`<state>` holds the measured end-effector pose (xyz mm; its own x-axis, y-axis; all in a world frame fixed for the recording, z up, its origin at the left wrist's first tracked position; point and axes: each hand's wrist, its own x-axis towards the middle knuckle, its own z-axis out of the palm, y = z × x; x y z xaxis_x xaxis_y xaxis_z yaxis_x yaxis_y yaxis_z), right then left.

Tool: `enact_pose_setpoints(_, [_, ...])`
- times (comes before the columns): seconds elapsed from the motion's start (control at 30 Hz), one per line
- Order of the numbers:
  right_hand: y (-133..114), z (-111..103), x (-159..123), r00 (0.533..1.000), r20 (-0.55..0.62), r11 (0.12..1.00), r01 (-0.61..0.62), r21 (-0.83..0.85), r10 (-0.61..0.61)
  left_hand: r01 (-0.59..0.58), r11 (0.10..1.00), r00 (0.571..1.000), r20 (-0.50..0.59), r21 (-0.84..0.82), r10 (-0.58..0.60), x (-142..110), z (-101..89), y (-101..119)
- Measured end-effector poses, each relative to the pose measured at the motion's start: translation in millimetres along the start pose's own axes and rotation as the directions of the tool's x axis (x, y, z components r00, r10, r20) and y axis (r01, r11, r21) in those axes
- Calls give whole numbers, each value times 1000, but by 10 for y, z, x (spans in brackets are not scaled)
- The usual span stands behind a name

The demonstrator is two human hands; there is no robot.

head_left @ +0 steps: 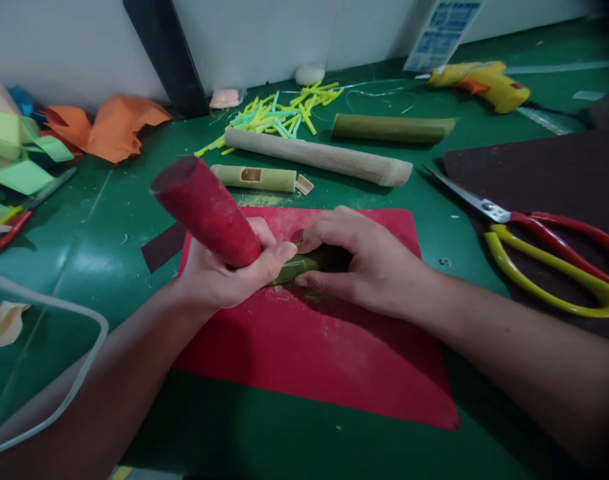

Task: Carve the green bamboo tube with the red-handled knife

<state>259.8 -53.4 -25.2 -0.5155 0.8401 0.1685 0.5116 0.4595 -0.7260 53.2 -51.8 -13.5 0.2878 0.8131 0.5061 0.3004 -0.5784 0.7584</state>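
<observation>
My left hand [224,280] is wrapped round a thick red handle [204,210] that tilts up and to the left. The tool's working end is hidden behind the fingers, so its kind does not show. With fingers and thumb, my right hand [364,257] grips a short green bamboo piece [297,268] lying on a red mat [334,360]. Both hands are close together, with the left thumb tip near the bamboo's left part. Pale shavings and dust lie on the mat around it.
Behind the mat lie a bamboo tube with a cut-out [279,179], a pale stick [319,155], a green bamboo tube [389,128] and yellow strips [264,117]. Scissors [497,212] and a yellow glue gun [504,87] are at right. Orange paper [122,127] lies left.
</observation>
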Motion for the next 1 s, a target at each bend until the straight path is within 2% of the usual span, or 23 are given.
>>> enact_pose_setpoints(0.17, [0,-2,0,1000,0,1000,9,-1,-9,-36,998,996,75,-43,39,39,-6,-2])
enact_pose_setpoints(0.43, [-5,-2,-8,1000,-5,1000,14,-6,-15,-67,997,994,80,-25,69,44,15,40])
enact_pose_setpoints(0.53, [-3,-6,-1,1000,0,1000,6,-17,-6,-59,997,998,29,42,58,20,28,10])
enact_pose_setpoints(0.63, [-7,-6,6,1000,-11,1000,4,-10,-4,-50,994,994,-90,92,58,3,38,-55])
enact_pose_setpoints(0.67, [-10,-5,7,1000,-13,1000,3,-6,-3,-58,996,980,-188,65,69,1,37,-74])
enact_pose_setpoints(0.7, [-12,-3,6,1000,-14,1000,0,-4,0,-66,996,981,-179,53,74,0,34,-86])
enact_pose_setpoints(0.73, [-14,-1,5,1000,-13,1000,-4,-3,4,-65,996,991,-112,63,72,0,28,-91])
enact_pose_setpoints(0.8, [-13,2,1,1000,-10,1000,-9,-3,9,-74,997,996,-53,29,75,1,11,-82])
enact_pose_setpoints(1.0, [-3,-2,-11,1000,-8,1000,-2,7,2,-53,994,994,91,-94,62,24,-21,-18])
